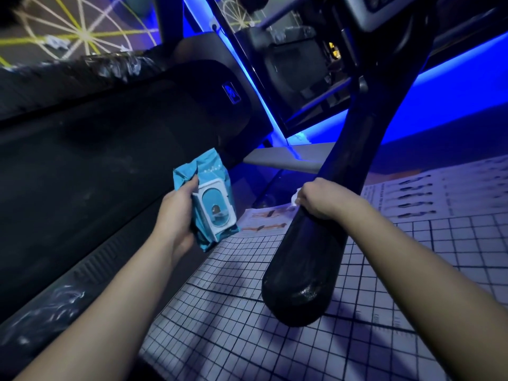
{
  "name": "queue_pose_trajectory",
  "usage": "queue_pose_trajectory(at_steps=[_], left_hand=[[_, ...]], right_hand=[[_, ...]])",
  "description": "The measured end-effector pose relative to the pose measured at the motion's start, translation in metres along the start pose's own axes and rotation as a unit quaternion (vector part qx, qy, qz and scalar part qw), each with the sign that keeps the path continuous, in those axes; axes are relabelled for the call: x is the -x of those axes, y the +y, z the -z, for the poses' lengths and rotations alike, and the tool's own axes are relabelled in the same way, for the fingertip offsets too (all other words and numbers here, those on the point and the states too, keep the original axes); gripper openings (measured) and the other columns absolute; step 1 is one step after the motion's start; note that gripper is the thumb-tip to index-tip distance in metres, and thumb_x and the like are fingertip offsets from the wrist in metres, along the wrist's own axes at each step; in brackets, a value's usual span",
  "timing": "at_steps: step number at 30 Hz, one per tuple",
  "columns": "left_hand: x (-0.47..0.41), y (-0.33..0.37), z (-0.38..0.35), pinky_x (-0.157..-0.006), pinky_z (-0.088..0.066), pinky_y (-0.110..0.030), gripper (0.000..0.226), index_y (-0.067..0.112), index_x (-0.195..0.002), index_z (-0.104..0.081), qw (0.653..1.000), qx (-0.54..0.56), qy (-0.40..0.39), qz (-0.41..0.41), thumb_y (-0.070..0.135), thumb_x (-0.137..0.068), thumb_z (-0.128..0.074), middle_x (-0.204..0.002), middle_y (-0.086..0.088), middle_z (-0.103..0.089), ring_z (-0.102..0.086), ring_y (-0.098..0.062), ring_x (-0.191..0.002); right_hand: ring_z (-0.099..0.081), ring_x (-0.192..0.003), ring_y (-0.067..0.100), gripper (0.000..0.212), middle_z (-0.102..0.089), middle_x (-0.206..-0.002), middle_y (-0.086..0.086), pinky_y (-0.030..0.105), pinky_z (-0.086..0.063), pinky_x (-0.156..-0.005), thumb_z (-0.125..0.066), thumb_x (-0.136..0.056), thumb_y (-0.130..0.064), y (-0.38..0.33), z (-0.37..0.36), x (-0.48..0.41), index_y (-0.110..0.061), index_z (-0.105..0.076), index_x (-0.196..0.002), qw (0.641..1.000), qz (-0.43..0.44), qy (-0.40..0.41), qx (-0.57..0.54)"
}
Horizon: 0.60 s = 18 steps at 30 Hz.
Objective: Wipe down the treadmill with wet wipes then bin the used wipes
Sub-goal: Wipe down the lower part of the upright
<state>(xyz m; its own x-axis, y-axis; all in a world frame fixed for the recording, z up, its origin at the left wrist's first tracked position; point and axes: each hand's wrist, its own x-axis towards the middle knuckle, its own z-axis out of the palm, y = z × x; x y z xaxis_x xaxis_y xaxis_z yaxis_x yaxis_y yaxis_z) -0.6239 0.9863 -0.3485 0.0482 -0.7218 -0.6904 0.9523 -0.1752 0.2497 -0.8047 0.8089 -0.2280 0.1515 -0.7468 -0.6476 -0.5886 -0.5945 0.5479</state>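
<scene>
My left hand (pixel 176 213) grips a teal pack of wet wipes (pixel 210 199) with a white flip lid, held over the treadmill's right edge. My right hand (pixel 319 199) is wrapped around the treadmill's black handrail (pixel 310 259) and presses a white wipe (pixel 294 198) against it; only a corner of the wipe shows past my fingers. The handrail's rounded end looks wet and shiny. The dark treadmill belt (pixel 90 166) fills the left side.
A white grid-patterned floor mat (pixel 247 325) with printed exercise figures lies to the right of the treadmill. Blue strip lights (pixel 439 86) glow along the far wall. The treadmill's upright and console (pixel 384 12) rise at the top. Yellow line markings (pixel 82 31) cross the far floor.
</scene>
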Motion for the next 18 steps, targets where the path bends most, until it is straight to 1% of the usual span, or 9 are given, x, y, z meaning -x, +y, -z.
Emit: queue_pose_trajectory(at_steps=[3, 5, 7, 9, 11, 13, 14, 16, 18], left_hand=[[-0.001, -0.003, 0.003, -0.089, -0.060, -0.045, 0.022, 0.015, -0.101, -0.075, 1.000, 0.002, 0.008, -0.002, 0.026, -0.105, -0.057, -0.094, -0.006, -0.081, -0.078, -0.021, -0.079], [0.000, -0.006, 0.004, -0.087, -0.060, -0.045, 0.022, 0.015, -0.101, -0.074, 1.000, 0.006, 0.010, 0.006, 0.027, -0.106, -0.056, -0.095, -0.008, -0.081, -0.078, -0.022, -0.080], [0.001, -0.007, 0.005, -0.083, -0.061, -0.042, 0.023, 0.015, -0.100, -0.074, 1.000, 0.013, 0.016, 0.010, 0.027, -0.106, -0.055, -0.095, -0.008, -0.081, -0.078, -0.021, -0.078], [0.003, -0.005, 0.008, -0.082, -0.060, -0.041, 0.023, 0.016, -0.099, -0.074, 1.000, 0.019, 0.021, 0.010, 0.027, -0.107, -0.055, -0.092, -0.006, -0.081, -0.078, -0.020, -0.077], [0.005, 0.000, 0.010, -0.084, -0.060, -0.043, 0.023, 0.017, -0.099, -0.074, 1.000, 0.021, 0.019, 0.008, 0.028, -0.107, -0.055, -0.092, -0.005, -0.081, -0.078, -0.020, -0.079], [0.007, 0.006, 0.013, -0.085, -0.061, -0.044, 0.023, 0.017, -0.100, -0.074, 1.000, 0.024, 0.016, 0.007, 0.029, -0.106, -0.055, -0.093, -0.005, -0.081, -0.078, -0.021, -0.081], [0.009, 0.009, 0.014, -0.085, -0.061, -0.044, 0.023, 0.018, -0.100, -0.074, 1.000, 0.025, 0.014, 0.006, 0.029, -0.106, -0.055, -0.093, -0.005, -0.081, -0.078, -0.021, -0.081], [0.015, 0.015, 0.015, -0.083, -0.060, -0.042, 0.023, 0.018, -0.099, -0.074, 1.000, 0.022, 0.008, 0.004, 0.028, -0.106, -0.055, -0.092, -0.003, -0.081, -0.078, -0.019, -0.080], [0.023, 0.019, 0.015, -0.078, -0.060, -0.040, 0.023, 0.019, -0.098, -0.074, 1.000, 0.018, -0.002, 0.006, 0.028, -0.107, -0.055, -0.087, -0.002, -0.081, -0.078, -0.017, -0.075]], right_hand=[[-0.061, -0.092, 0.029, 0.031, -0.072, -0.111, 0.006, 0.036, -0.048, -0.080, -0.047, -0.103, -0.035, 0.003, 0.008, 0.001, -0.019, -0.073, -0.103, 1.000, 0.022, -0.003, 0.007], [-0.058, -0.090, 0.026, 0.031, -0.073, -0.106, 0.000, 0.033, -0.041, -0.076, -0.047, -0.104, -0.040, -0.003, 0.011, 0.010, -0.023, -0.072, -0.099, 0.998, 0.058, -0.027, -0.002], [-0.055, -0.087, 0.024, 0.032, -0.071, -0.100, -0.002, 0.033, -0.037, -0.076, -0.046, -0.104, -0.043, -0.016, 0.012, 0.023, -0.024, -0.068, -0.092, 0.995, 0.086, -0.049, -0.014], [-0.056, -0.089, 0.025, 0.034, -0.071, -0.101, 0.001, 0.033, -0.036, -0.076, -0.043, -0.105, -0.045, -0.032, 0.008, 0.040, -0.023, -0.063, -0.090, 0.994, 0.100, -0.051, -0.011], [-0.060, -0.099, 0.030, 0.036, -0.070, -0.106, 0.004, 0.032, -0.035, -0.076, -0.040, -0.106, -0.046, -0.049, 0.007, 0.064, -0.021, -0.065, -0.097, 0.992, 0.118, -0.038, -0.009], [-0.060, -0.106, 0.030, 0.035, -0.070, -0.113, 0.005, 0.032, -0.033, -0.077, -0.038, -0.107, -0.044, -0.065, 0.007, 0.089, -0.023, -0.066, -0.106, 0.991, 0.133, -0.028, -0.011], [-0.060, -0.107, 0.030, 0.033, -0.070, -0.114, 0.004, 0.033, -0.034, -0.078, -0.038, -0.107, -0.043, -0.072, 0.005, 0.100, -0.024, -0.065, -0.107, 0.990, 0.140, -0.026, -0.012], [-0.061, -0.107, 0.030, 0.031, -0.071, -0.112, 0.004, 0.034, -0.038, -0.079, -0.039, -0.106, -0.040, -0.085, 0.000, 0.114, -0.025, -0.066, -0.106, 0.989, 0.147, -0.017, -0.019], [-0.063, -0.103, 0.030, 0.030, -0.072, -0.109, 0.003, 0.034, -0.039, -0.078, -0.041, -0.105, -0.042, -0.094, -0.004, 0.123, -0.025, -0.067, -0.104, 0.988, 0.145, -0.012, -0.044]])
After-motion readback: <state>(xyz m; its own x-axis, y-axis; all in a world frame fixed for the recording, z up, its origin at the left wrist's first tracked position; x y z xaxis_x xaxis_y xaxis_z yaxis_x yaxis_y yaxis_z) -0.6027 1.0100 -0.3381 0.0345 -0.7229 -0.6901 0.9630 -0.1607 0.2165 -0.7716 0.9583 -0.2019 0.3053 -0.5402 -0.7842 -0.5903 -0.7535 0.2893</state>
